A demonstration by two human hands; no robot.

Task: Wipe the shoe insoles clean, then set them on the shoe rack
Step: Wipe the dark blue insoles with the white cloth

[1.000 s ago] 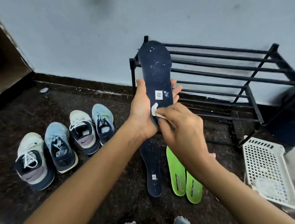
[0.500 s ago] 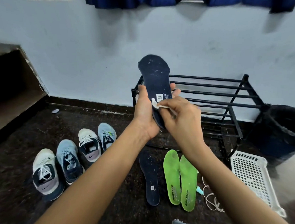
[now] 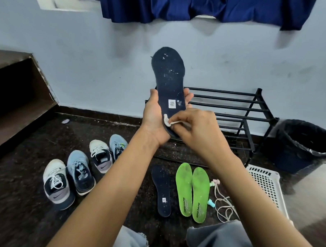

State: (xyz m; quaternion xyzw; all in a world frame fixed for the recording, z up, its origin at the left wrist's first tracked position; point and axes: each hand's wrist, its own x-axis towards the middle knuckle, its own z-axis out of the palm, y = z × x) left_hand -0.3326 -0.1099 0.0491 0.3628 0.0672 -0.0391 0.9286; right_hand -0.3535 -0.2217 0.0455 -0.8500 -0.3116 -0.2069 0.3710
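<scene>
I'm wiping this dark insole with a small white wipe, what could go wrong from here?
The wipe, pinched in your right hand, works near the heel; the white specks toward the toe of the held insole could get missed. The shoe rack shelves are open bars, so an insole laid along them might slip through.
</scene>
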